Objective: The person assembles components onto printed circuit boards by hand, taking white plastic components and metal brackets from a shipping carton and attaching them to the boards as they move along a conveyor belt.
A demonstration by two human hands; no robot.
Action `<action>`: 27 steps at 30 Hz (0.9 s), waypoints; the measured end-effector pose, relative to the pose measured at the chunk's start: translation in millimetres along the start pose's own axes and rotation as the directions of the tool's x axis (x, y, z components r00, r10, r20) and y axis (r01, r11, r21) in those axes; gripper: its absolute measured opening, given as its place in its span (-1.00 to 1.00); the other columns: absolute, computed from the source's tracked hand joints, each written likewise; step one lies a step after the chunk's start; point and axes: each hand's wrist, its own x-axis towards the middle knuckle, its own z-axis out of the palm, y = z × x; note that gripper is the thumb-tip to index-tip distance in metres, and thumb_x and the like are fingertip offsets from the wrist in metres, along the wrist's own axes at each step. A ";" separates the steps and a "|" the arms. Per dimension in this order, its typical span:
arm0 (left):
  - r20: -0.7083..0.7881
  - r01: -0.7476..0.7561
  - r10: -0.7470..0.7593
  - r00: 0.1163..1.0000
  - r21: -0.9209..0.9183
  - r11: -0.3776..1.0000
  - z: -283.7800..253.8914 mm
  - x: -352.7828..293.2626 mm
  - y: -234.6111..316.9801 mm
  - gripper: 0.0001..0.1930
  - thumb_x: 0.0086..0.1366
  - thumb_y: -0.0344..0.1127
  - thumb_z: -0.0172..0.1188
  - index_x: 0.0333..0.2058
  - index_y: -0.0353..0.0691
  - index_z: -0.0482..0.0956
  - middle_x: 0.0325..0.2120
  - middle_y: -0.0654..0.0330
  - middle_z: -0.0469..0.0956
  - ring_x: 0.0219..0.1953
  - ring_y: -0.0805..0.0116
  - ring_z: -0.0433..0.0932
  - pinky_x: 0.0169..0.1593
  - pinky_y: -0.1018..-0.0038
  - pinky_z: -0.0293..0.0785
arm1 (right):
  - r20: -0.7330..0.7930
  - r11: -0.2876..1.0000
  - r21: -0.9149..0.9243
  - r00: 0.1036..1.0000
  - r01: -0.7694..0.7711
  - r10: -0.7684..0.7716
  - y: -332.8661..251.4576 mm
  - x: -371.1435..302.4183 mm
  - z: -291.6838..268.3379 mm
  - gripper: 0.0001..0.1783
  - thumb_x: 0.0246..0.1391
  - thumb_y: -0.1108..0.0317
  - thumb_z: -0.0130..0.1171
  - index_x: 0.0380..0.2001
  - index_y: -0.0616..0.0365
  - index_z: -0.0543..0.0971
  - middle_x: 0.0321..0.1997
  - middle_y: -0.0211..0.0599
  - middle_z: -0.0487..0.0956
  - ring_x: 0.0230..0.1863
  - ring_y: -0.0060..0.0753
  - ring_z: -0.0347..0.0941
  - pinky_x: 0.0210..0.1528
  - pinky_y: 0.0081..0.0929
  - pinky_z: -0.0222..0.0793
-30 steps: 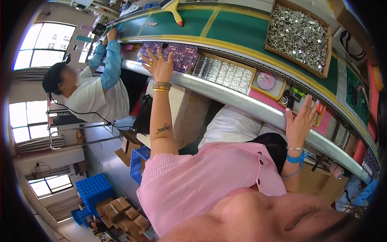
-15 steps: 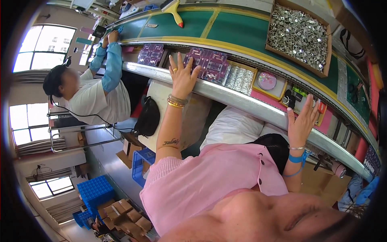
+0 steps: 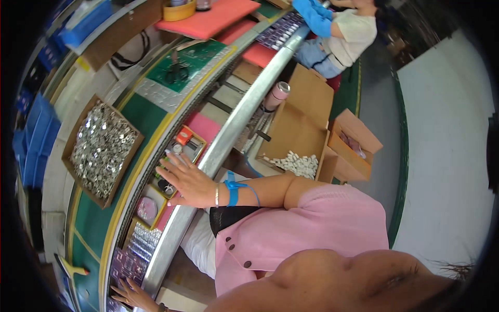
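My left hand (image 3: 134, 296) lies at the lower left with its fingers spread, at the edge of a purple circuit board (image 3: 129, 262). Nothing shows in its grip. Over the metal rail (image 3: 231, 125), my right hand (image 3: 189, 181) is open too, fingers apart and empty. A blue wrist strap (image 3: 232, 190) circles that wrist. Just beyond the right fingertips sits a small yellow-edged tray (image 3: 196, 148) holding a red-orange item (image 3: 184, 135). Between the two hands are a round pink dish (image 3: 147, 208) and a silvery, foil-like sheet (image 3: 144, 240).
A carton of small metal parts (image 3: 101, 151) stands on the green belt (image 3: 140, 119). Scissors (image 3: 177, 72) and a brush (image 3: 73, 268) lie along it. Right of the rail are a pink bottle (image 3: 277, 95) and a box of white pieces (image 3: 299, 117). A co-worker (image 3: 351, 36) sits at the far end.
The view has swung to the right, bringing in the line's other end, the open cartons and a different co-worker. Both my hands stay open and spread along the rail.
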 end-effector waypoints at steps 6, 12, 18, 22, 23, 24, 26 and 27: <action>0.546 0.516 -0.627 0.555 0.365 0.775 -25.0 51.6 58.9 -0.28 0.24 0.32 -0.31 0.05 -0.18 0.42 0.25 -0.10 -0.02 0.29 -0.22 -0.23 0.26 -0.10 -0.17 | 0.000 1.000 -0.009 1.000 -0.005 0.005 5.8 -2.9 0.4 -0.01 -0.18 -0.08 0.22 0.22 0.24 0.09 0.28 -0.01 0.11 0.37 0.07 -0.21 0.34 0.08 -0.34; 0.482 0.426 -0.372 0.793 -0.004 0.905 -25.8 23.7 22.5 -0.29 0.25 0.30 -0.29 0.08 -0.19 0.38 0.25 -0.11 -0.03 0.29 -0.23 -0.24 0.27 -0.09 -0.19 | 0.051 1.000 -0.020 0.999 -0.012 0.013 4.6 -4.7 -2.6 0.00 -0.13 -0.18 0.13 0.23 0.26 0.07 0.29 0.00 0.09 0.38 0.03 -0.23 0.35 0.03 -0.40; 0.474 0.484 -0.618 0.627 0.385 0.786 -6.1 -7.7 -50.6 -0.27 0.24 0.28 -0.23 0.09 -0.26 0.33 0.23 -0.16 0.00 0.28 -0.22 -0.20 0.21 -0.17 -0.09 | 0.032 1.000 -0.007 0.999 -0.007 0.007 4.6 -3.9 -0.7 -0.03 -0.16 -0.08 0.20 0.22 0.25 0.08 0.28 0.01 0.09 0.37 0.08 -0.21 0.33 0.09 -0.32; 0.435 0.344 -0.510 0.742 0.406 0.847 9.6 -85.2 -152.2 -0.28 0.24 0.27 -0.20 0.12 -0.25 0.29 0.23 -0.16 0.01 0.29 -0.19 -0.18 0.20 -0.18 -0.06 | 0.035 1.000 0.021 0.999 0.003 -0.004 2.1 -4.0 -0.5 -0.02 -0.15 -0.09 0.19 0.22 0.24 0.06 0.28 0.02 0.09 0.37 0.08 -0.22 0.33 0.10 -0.33; 0.450 0.330 -0.481 0.753 0.374 0.867 15.7 -80.0 -151.8 -0.29 0.25 0.26 -0.20 0.12 -0.24 0.28 0.23 -0.16 0.01 0.29 -0.19 -0.18 0.20 -0.17 -0.06 | 0.033 1.000 0.025 0.999 0.006 -0.007 2.8 -4.4 -1.4 -0.02 -0.15 -0.10 0.19 0.22 0.24 0.06 0.28 0.03 0.08 0.37 0.09 -0.22 0.33 0.11 -0.33; 0.464 0.316 -0.452 0.762 0.343 0.885 20.9 -75.6 -151.2 -0.29 0.25 0.26 -0.20 0.12 -0.24 0.28 0.23 -0.15 0.01 0.28 -0.19 -0.17 0.20 -0.17 -0.06 | 0.032 1.000 0.029 0.999 0.009 -0.010 3.3 -4.7 -1.9 -0.02 -0.14 -0.11 0.18 0.22 0.24 0.06 0.28 0.03 0.08 0.37 0.09 -0.22 0.33 0.11 -0.33; 0.490 0.289 -0.396 0.777 0.282 0.915 30.2 -69.2 -147.7 -0.31 0.25 0.25 -0.20 0.12 -0.22 0.28 0.23 -0.15 0.02 0.28 -0.20 -0.17 0.20 -0.16 -0.05 | 0.035 1.000 0.027 0.999 0.005 -0.006 3.7 -4.4 -1.8 -0.02 -0.14 -0.11 0.18 0.22 0.24 0.05 0.28 0.03 0.08 0.37 0.09 -0.22 0.33 0.11 -0.33; 0.502 0.278 -0.370 0.782 0.251 0.927 34.6 -67.2 -144.7 -0.31 0.25 0.24 -0.20 0.13 -0.21 0.27 0.23 -0.14 0.02 0.28 -0.20 -0.16 0.20 -0.15 -0.05 | 0.041 1.000 0.026 0.999 0.008 -0.009 3.8 -4.4 -1.7 -0.02 -0.14 -0.12 0.17 0.22 0.24 0.05 0.29 0.03 0.07 0.37 0.09 -0.22 0.33 0.11 -0.33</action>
